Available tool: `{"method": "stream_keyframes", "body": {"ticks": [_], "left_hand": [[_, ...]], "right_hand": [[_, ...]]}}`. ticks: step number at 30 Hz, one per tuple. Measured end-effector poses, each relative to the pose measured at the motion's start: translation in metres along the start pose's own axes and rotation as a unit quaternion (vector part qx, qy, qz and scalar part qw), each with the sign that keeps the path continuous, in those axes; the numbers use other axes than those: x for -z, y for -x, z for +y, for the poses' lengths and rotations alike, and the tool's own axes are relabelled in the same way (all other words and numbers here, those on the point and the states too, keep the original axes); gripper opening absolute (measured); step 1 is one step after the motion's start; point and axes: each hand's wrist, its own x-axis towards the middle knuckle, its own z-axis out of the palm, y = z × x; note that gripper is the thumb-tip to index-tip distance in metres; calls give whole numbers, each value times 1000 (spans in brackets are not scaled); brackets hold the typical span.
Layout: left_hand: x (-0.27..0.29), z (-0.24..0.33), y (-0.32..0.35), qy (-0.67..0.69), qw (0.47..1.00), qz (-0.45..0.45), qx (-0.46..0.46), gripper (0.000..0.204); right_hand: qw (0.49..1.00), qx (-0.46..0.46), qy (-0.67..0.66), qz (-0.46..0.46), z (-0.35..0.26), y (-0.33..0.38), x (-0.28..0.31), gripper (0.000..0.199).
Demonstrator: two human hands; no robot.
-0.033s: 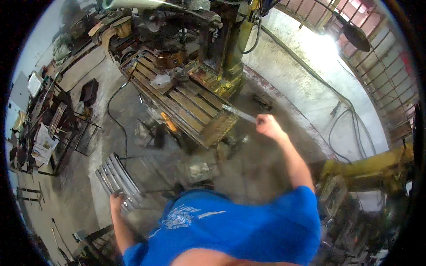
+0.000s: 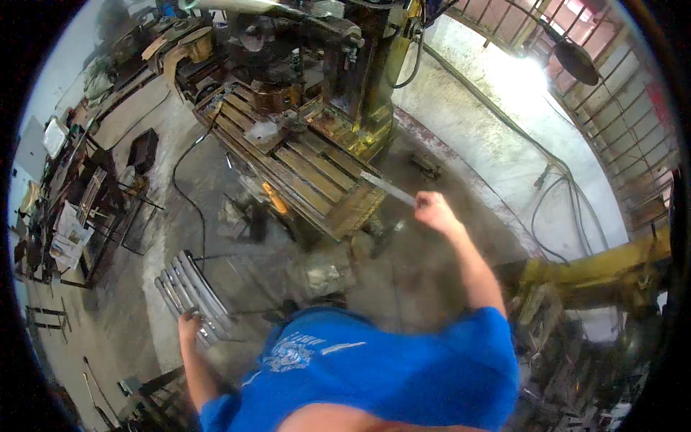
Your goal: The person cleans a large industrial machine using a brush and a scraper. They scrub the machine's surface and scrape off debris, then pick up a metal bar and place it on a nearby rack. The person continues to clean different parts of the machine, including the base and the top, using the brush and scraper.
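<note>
Beside the milling machine's slotted steel table [image 2: 309,169], right hand [image 2: 432,210] is clenching a flat grey metal strip [image 2: 389,189]; left hand [image 2: 191,325] is gripping a grey bar bundle [image 2: 191,291].
Just beyond the right fist, the strip is hanging over the table's corner; carrying step, seemingly; the next move is calling for a steady, level grip.

right hand [image 2: 430,211] fisted, left hand [image 2: 190,325] low
</note>
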Motion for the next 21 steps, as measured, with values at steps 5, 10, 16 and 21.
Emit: {"method": "stream_keyframes", "body": {"ticks": [5, 10, 16, 21], "left_hand": [[15, 3, -32, 14, 999, -39, 3, 34], [59, -29, -72, -4, 998, -55, -14, 33], [72, -22, -79, -39, 998, -52, -25, 33], [77, -41, -85, -11, 999, -40, -16, 34]], "right_hand": [[983, -30, -182, 16, -29, 52, -72, 12], [934, -78, -349, -23, -100, 74, -134, 12], [951, -40, -305, -1, -123, 80, -150, 12], [963, -79, -257, 16, -147, 69, -123, 12]]}}
